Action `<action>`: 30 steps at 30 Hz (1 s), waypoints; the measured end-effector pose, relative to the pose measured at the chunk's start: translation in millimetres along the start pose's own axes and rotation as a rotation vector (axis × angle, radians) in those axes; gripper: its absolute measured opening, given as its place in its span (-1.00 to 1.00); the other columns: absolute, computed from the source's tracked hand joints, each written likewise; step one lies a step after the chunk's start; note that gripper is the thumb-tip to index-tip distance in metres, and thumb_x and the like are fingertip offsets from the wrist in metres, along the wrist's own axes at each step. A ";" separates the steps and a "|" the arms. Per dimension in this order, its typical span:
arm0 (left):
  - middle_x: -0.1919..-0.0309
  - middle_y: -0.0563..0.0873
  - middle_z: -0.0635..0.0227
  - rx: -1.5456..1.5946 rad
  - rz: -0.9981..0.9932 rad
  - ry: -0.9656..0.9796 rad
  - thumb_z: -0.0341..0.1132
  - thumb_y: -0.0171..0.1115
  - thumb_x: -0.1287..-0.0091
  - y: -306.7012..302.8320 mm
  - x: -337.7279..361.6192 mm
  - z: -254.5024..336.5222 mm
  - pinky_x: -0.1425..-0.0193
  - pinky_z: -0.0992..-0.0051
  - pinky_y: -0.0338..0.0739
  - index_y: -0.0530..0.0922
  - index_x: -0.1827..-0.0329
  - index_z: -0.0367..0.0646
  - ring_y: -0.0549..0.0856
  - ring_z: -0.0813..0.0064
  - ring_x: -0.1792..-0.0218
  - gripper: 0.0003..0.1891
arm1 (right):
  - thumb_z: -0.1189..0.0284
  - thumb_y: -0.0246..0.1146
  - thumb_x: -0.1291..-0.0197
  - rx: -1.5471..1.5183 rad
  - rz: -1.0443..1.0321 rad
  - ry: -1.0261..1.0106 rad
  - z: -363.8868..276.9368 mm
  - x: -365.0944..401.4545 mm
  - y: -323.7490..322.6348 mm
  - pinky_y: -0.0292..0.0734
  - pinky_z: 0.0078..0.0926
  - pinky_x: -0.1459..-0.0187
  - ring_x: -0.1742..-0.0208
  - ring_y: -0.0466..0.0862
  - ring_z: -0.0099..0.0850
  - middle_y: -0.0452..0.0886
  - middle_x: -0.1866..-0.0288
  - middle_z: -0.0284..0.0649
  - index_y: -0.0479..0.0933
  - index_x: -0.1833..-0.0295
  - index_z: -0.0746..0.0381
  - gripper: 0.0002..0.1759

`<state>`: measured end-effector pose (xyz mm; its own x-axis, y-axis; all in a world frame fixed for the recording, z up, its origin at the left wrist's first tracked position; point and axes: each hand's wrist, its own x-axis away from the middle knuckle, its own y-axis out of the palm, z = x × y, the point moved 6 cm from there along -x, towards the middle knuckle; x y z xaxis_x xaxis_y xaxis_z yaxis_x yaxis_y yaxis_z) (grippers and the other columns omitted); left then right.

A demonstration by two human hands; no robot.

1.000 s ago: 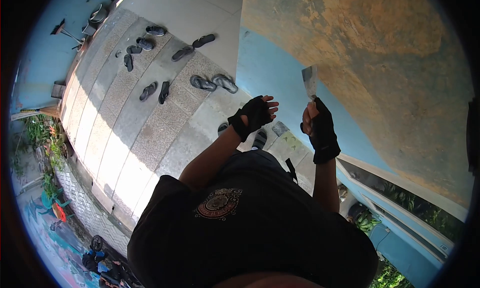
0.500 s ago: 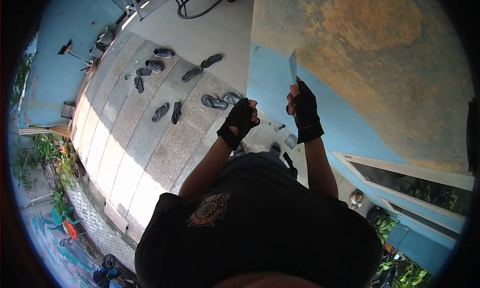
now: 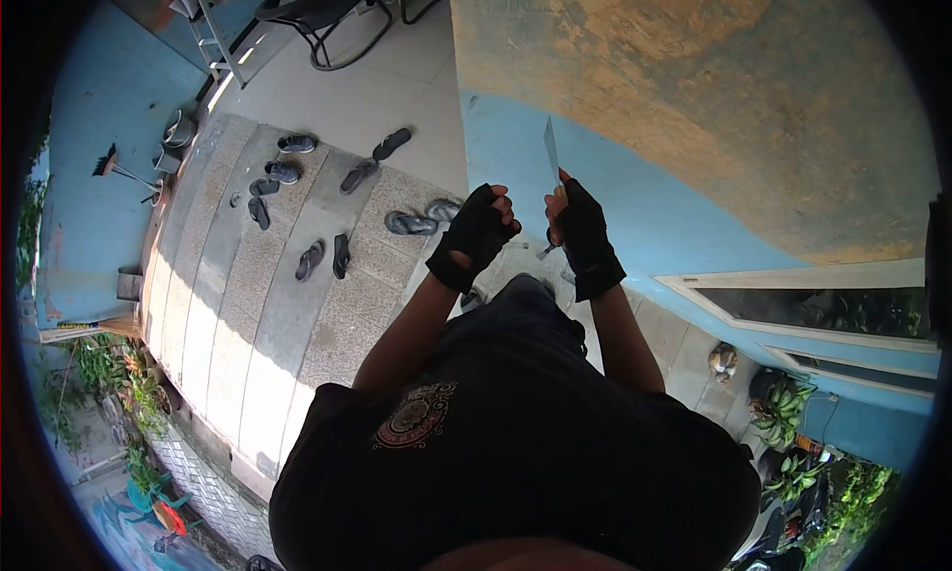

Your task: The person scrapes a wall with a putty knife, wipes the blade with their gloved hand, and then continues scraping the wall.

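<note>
My right hand, in a black fingerless glove, is closed around a putty knife. Its thin, pale metal blade points up and away from me, seen almost edge-on; the handle is hidden in my fingers. My left hand, gloved the same way, is curled into a fist a short gap to the left. I cannot make out whether anything is inside it. Beyond the blade stands a wall, light blue low down, with a large rough patch of brown and grey higher up.
Several sandals and shoes lie on the paved step at left. A black chair and a ladder stand farther off. A window frame is at right, with a cat on the ground below.
The view has shifted, bringing more of the chair and ladder in. My right hand and the putty knife have come left, closer to my left fist, which stays closed.
</note>
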<state>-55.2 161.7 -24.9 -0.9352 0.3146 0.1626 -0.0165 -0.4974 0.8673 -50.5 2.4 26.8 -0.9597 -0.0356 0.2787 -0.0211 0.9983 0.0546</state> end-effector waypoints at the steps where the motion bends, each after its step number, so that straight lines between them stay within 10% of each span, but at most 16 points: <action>1: 0.41 0.53 0.46 -0.047 0.029 -0.023 -0.31 0.25 -0.42 3.4 -1.4 -5.3 0.04 0.39 0.49 0.52 0.06 -0.09 0.57 0.50 0.27 -0.86 | 0.46 0.23 -0.36 0.002 0.009 0.000 -0.7 1.0 -5.9 0.30 -0.61 0.62 0.66 0.36 -0.67 0.43 0.55 -0.44 0.29 -0.55 0.16 -0.35; 6: 0.08 0.66 0.36 -0.330 0.134 -0.166 -0.30 0.27 -0.43 20.5 -40.6 -48.5 -0.06 0.38 0.57 0.51 -0.19 -0.16 0.65 0.46 0.04 -0.68 | 0.52 0.26 -0.34 -0.085 0.075 -0.064 -13.6 1.2 -43.3 0.30 -0.62 0.62 0.65 0.38 -0.66 0.44 0.55 -0.44 0.28 -0.55 0.16 -0.33; 8: -0.19 0.62 0.26 -1.096 0.190 0.112 -0.30 0.29 -0.42 61.4 -53.5 -38.9 -0.05 0.38 0.62 0.44 -0.34 -0.19 0.64 0.40 -0.12 -0.54 | 0.49 0.26 -0.37 -0.036 0.055 -0.110 -20.5 -2.6 -52.1 0.33 -0.64 0.59 0.62 0.42 -0.67 0.46 0.53 -0.43 0.26 -0.56 0.16 -0.33; 11: -0.35 0.53 0.14 -1.076 0.139 0.562 -0.37 0.32 -0.36 90.2 -73.7 -55.1 -0.17 0.37 0.63 0.34 -0.47 -0.19 0.59 0.27 -0.30 -0.38 | 0.39 0.13 -0.50 0.193 0.063 -0.195 -40.0 -5.9 -61.3 0.35 -0.66 0.54 0.55 0.46 -0.68 0.53 0.42 -0.44 0.26 -0.55 0.26 -0.43; 27: -0.04 0.63 0.05 -1.277 0.339 0.956 -0.39 0.29 -0.31 157.8 -79.0 -54.4 0.13 0.32 0.66 0.46 -0.20 -0.29 0.71 0.15 0.15 -0.58 | 0.35 -0.03 -0.61 0.527 -0.213 -0.409 -42.3 -35.7 -104.4 0.47 -0.66 0.22 0.27 0.49 -0.69 0.54 0.16 -0.47 0.26 -0.58 0.14 -0.50; 30: 0.03 0.65 0.00 -1.340 0.390 0.961 -0.37 0.28 -0.32 165.6 -74.2 -53.8 0.21 0.30 0.62 0.47 -0.15 -0.31 0.72 0.08 0.19 -0.62 | 0.30 -0.05 -0.62 0.185 -0.378 -0.162 -26.5 -47.0 -107.0 0.47 -0.66 0.16 0.24 0.50 -0.68 0.58 0.02 -0.42 0.26 -0.58 0.12 -0.50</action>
<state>-7.5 12.5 81.3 -0.8083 -0.3009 -0.5061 0.4552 -0.8645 -0.2131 4.3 -104.0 33.3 -0.9061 -0.4062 0.1180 -0.4142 0.9087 -0.0525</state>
